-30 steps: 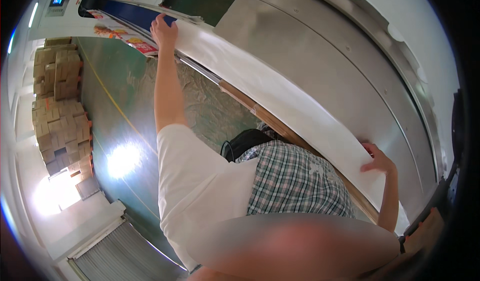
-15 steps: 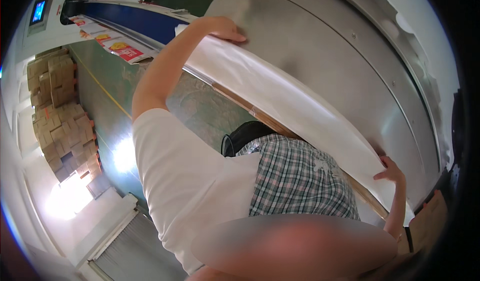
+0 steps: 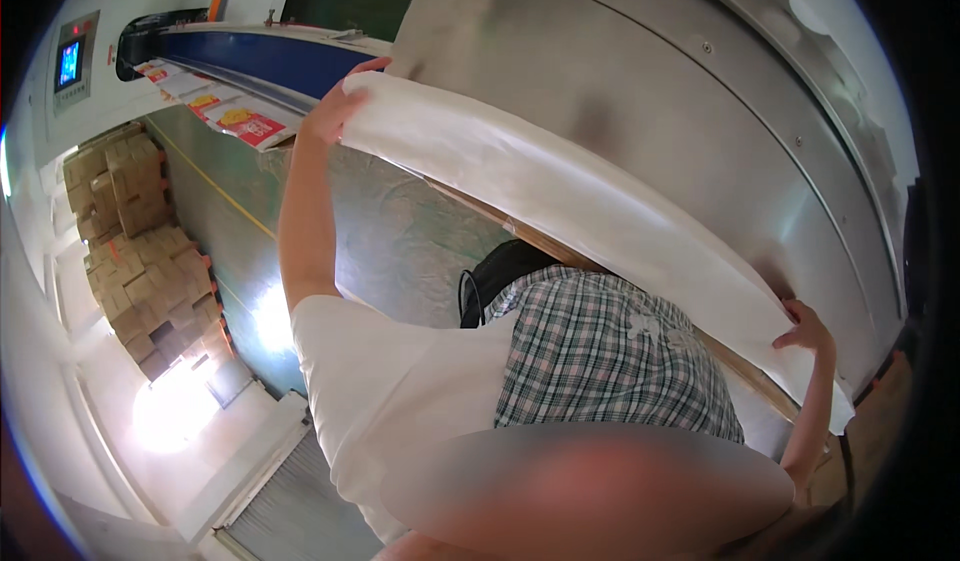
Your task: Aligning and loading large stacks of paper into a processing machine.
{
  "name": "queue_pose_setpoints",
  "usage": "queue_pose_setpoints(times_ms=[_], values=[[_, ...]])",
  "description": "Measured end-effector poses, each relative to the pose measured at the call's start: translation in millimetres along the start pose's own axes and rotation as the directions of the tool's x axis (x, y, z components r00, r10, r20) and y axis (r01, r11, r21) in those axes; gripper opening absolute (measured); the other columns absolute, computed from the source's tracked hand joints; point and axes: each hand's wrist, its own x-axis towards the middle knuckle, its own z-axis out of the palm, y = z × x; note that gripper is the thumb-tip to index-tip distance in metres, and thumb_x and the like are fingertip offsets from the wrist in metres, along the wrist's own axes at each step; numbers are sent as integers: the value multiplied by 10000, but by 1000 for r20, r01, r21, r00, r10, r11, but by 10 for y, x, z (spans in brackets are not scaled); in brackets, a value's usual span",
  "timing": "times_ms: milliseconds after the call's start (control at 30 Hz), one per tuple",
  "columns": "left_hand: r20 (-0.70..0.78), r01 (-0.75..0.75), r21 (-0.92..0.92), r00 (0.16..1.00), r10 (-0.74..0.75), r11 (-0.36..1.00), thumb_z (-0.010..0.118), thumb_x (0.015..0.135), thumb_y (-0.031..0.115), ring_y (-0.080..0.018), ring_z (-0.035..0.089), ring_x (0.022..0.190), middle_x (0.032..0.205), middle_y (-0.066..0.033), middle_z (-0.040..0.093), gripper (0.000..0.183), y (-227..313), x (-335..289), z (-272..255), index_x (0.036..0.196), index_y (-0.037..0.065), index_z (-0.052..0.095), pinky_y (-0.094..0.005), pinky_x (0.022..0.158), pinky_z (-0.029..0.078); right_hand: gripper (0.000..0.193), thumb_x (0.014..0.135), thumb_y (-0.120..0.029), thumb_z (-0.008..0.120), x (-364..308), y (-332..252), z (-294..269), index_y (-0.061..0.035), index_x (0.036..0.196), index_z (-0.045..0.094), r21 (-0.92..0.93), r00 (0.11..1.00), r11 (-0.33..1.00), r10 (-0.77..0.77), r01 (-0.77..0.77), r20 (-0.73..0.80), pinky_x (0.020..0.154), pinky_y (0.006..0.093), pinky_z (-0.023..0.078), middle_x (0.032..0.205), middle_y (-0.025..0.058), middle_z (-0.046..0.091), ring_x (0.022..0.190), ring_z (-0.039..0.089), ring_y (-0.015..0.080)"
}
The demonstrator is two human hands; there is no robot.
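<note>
Fingers of the bare left hand (image 3: 335, 111) clamp the left end of a long, smooth, white sheet (image 3: 540, 181), stretched along a grey metal panel (image 3: 640, 71). It looks light, limp, slippery and easily creased, best held near both ends; rightward, the bare right hand (image 3: 808, 333) pinches its upper edge.

Factory floor with stacked cartons (image 3: 150, 286), machine control panel (image 3: 72, 61), conveyor (image 3: 250, 59)

White sheet (image 3: 560, 186), underside hidden, and steel panel (image 3: 640, 101), cut off by top edge
</note>
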Motion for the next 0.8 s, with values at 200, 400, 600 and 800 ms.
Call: queue_pose_setpoints(times_ms=[200,400,600,800], values=[[-459,255,795,846,271,550,679,765,279,-109,543,810,931,-62,587,474,137,178,-450,1148,47,522,-239,707,459,677,406,-144,806,-3,-604,125,-33,1027,563,-28,997,997,-73,73,-18,774,296,440,886,65,596,852,558,193],[-65,413,899,454,888,-145,655,741,392,-240,539,993,1048,-93,588,524,431,-151,-287,1147,88,523,-356,845,408,531,493,-206,780,327,-1784,413,-15,949,587,-69,937,934,-348,349,26,718,299,446,847,77,606,783,558,173],[-31,289,924,712,701,-252,515,795,511,-327,291,1247,1295,-120,403,498,-318,229,1013,1186,204,507,-629,908,249,504,676,-278,691,707,-3490,795,-3,1073,546,-193,844,823,-531,534,72,794,316,430,990,109,595,898,551,193],[-258,455,873,737,625,-176,423,828,547,-341,230,1279,1332,-104,375,470,-479,280,1175,1173,248,535,-644,959,146,753,700,-359,671,610,-3383,691,-23,1295,354,-33,639,659,-715,752,283,947,336,345,1200,128,496,1101,460,218]])
